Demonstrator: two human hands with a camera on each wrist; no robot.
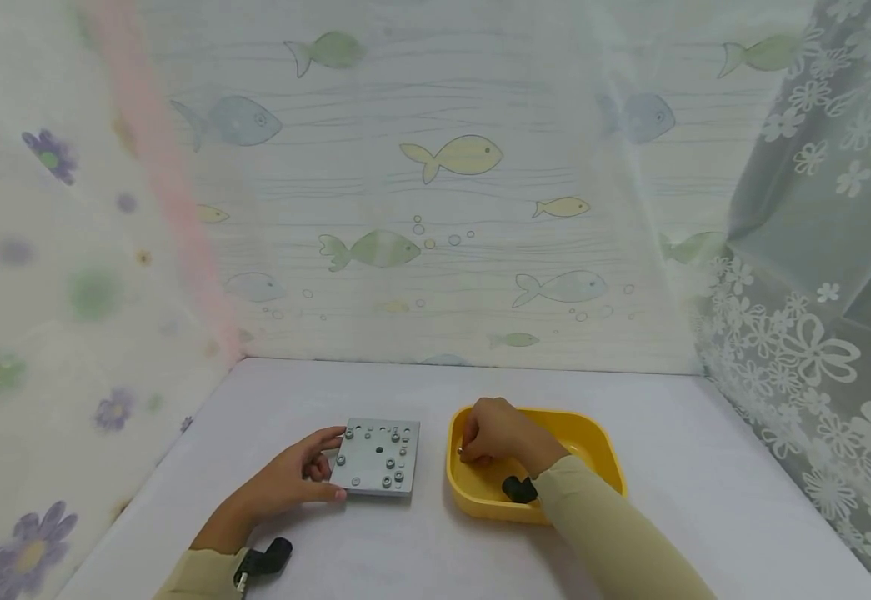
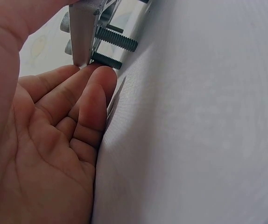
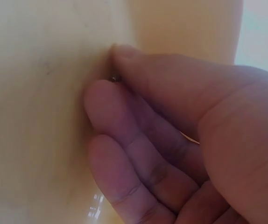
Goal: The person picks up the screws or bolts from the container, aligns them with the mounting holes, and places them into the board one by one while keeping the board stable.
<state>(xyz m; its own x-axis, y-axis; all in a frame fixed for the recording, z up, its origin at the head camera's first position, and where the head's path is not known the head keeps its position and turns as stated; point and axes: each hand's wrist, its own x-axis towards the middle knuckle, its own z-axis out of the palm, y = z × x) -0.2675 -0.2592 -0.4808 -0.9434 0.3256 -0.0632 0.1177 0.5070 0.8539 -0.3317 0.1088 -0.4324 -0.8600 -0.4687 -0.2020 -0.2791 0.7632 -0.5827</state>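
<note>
A square metal plate (image 1: 371,457) with several socket-head screws in its face sits left of centre on the table. My left hand (image 1: 288,477) grips its left side, thumb at the near corner and forefinger at the far one. In the left wrist view, threaded screw shanks (image 2: 117,38) stick out of the plate's underside. Inside the yellow tray (image 1: 615,467), my right hand (image 1: 498,432) is down by the left wall. Its thumb and fingers pinch a small shiny metal piece (image 3: 116,79), mostly hidden by the fingertips, so I cannot tell its kind.
The tray stands right of the plate on a white-covered table (image 1: 435,550). Black wrist cameras are strapped at the left sleeve (image 1: 266,558) and the right sleeve (image 1: 519,489). A fish-print curtain (image 1: 450,275) hangs behind, with flowered curtains at both sides.
</note>
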